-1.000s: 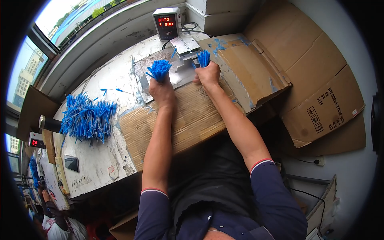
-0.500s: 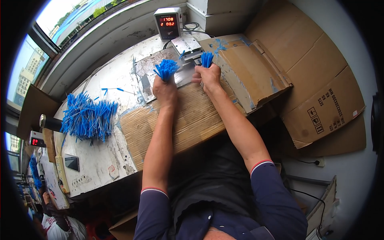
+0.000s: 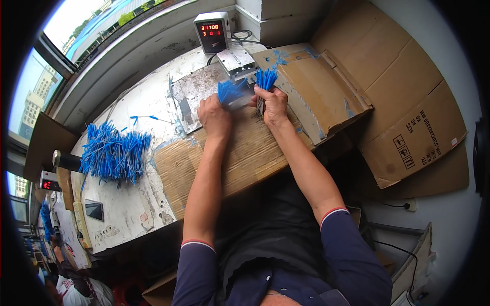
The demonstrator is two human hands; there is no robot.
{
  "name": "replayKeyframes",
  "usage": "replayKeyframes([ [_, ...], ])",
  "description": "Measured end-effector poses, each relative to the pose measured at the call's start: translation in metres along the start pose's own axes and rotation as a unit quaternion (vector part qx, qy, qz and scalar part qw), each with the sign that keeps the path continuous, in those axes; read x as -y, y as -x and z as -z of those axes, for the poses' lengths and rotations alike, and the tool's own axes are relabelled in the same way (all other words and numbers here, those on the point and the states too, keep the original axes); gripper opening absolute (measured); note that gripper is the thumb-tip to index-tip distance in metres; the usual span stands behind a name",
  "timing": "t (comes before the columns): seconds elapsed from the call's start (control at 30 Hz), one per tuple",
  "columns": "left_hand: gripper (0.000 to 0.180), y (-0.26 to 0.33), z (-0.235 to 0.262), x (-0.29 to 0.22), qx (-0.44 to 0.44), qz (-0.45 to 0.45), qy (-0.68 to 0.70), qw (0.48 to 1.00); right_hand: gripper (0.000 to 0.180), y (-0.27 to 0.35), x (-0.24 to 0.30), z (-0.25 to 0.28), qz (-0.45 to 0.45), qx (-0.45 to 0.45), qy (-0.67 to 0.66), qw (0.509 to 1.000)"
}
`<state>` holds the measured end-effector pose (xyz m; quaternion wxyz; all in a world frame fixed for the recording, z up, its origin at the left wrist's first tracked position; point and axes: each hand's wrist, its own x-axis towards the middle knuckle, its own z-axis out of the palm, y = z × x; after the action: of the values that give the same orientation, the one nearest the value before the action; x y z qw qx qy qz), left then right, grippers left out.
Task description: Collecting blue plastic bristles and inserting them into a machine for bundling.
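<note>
My left hand (image 3: pixel 214 118) is closed round a bundle of thin blue-sleeved wires (image 3: pixel 229 93), which fans out to the right and is blurred by motion. Close by on the right, my right hand (image 3: pixel 274 106) grips a second, narrower bundle of blue-sleeved wires (image 3: pixel 266 79). Its blue ends point up and the thin grey wire ends hang below the fingers. Just beyond both hands sits a small metal device (image 3: pixel 237 61) on a scuffed metal plate (image 3: pixel 188 94). A large pile of the same blue wires (image 3: pixel 115 153) lies at the left.
A white counter box with a red display (image 3: pixel 212 33) stands at the back. Flattened cardboard (image 3: pixel 229 163) covers the table's front edge. At the right is a cardboard box (image 3: pixel 321 86). A phone (image 3: pixel 94 209) and a power strip (image 3: pixel 80 220) lie at the left; a co-worker (image 3: pixel 84 290) is beyond.
My left hand has turned, tipping its bundle from upright toward the right. The right-hand bundle now shows its grey wire ends below the fingers. The counter's red digits have changed.
</note>
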<state>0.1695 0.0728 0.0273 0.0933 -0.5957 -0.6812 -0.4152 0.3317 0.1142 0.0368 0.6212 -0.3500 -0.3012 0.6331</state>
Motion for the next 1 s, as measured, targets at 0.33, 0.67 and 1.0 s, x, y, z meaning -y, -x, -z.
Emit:
replayKeyframes([
  [0.33,0.009,0.000,0.001,0.004,0.022,0.021,-0.018,0.999,0.016,0.000,0.004,0.002,0.007,-0.002,-0.001,1.000],
  [0.67,0.007,0.005,0.015,0.012,0.022,-0.001,0.208,0.978,0.012,-0.007,0.016,0.008,-0.049,0.024,-0.074,0.996],
  [1.0,0.020,0.003,0.015,0.017,0.090,0.015,0.186,0.978,0.014,-0.002,0.013,0.003,-0.038,0.091,-0.042,0.994],
])
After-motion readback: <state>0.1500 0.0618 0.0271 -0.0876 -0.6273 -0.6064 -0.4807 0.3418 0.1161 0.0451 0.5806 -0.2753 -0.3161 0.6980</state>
